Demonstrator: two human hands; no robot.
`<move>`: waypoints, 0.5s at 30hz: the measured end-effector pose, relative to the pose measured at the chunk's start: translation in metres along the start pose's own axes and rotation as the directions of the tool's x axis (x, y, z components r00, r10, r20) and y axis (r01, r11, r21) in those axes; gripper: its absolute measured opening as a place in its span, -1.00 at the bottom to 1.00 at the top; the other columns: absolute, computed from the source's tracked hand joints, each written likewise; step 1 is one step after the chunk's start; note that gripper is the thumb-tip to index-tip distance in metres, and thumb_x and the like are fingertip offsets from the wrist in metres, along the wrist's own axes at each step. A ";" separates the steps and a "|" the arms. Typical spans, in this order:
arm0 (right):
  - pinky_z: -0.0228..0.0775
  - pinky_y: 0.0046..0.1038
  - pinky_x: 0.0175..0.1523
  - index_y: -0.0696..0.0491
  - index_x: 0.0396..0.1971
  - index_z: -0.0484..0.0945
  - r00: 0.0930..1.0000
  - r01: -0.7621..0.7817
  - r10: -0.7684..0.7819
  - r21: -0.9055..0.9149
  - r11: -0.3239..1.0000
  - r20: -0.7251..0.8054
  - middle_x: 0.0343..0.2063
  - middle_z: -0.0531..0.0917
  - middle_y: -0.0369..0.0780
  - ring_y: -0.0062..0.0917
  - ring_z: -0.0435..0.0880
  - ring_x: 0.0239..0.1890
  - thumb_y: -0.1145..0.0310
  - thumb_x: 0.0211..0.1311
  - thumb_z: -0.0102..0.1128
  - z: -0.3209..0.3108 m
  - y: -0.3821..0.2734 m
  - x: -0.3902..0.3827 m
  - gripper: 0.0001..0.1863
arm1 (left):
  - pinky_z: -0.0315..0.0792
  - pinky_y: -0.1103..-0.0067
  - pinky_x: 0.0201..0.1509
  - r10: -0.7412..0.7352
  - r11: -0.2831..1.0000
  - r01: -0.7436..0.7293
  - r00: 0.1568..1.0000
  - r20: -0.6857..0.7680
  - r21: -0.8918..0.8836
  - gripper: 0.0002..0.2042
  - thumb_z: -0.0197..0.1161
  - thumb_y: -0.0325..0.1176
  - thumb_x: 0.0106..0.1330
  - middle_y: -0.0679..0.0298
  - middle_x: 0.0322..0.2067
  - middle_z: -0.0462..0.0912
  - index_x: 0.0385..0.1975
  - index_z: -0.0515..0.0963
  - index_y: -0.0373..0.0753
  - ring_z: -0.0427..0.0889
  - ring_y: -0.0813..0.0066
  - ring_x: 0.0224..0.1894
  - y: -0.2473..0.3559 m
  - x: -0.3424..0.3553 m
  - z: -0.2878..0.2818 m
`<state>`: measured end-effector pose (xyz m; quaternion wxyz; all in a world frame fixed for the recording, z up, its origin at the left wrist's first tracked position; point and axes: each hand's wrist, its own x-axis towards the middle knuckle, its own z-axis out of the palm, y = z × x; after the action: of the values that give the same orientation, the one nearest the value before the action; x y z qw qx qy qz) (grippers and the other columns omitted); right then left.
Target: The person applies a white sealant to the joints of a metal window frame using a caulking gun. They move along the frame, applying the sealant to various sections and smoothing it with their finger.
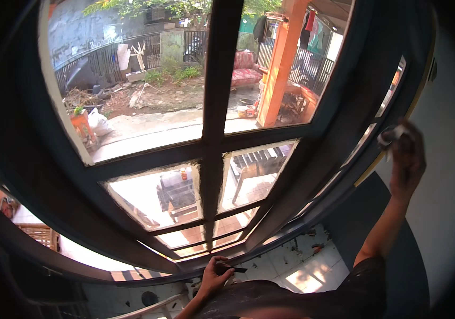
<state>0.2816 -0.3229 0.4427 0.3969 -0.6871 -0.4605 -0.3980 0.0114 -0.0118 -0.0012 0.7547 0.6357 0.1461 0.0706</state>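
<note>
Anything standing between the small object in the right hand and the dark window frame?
Nothing visible stands between the small object in the right hand and the dark window frame; blur hides whether they touch.

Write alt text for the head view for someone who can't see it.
A person's right hand, raised beside a dark-framed window, holds a small object too blurred to identify; the left hand, lower down, holds a thin dark strip. Outside are a sunlit yard, an orange pillar and a red sofa.
</note>
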 end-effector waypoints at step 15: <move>0.80 -0.34 -0.33 0.23 -0.02 0.67 -0.185 -0.826 0.962 0.498 -0.264 0.202 -0.32 0.72 -0.15 -0.42 0.83 -0.41 0.44 0.64 0.12 0.162 0.039 -0.622 -0.80 | 0.66 0.53 0.03 -0.345 0.899 0.287 0.929 0.133 0.331 -0.54 0.47 -0.58 0.44 0.16 -0.15 0.77 0.25 0.43 -0.27 0.79 0.45 -0.09 0.022 0.015 0.001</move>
<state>0.1866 -0.3824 -0.1914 0.7667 -0.6022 0.2070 0.0811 0.0282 -0.0046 0.0184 0.6589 0.7162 0.1848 -0.1371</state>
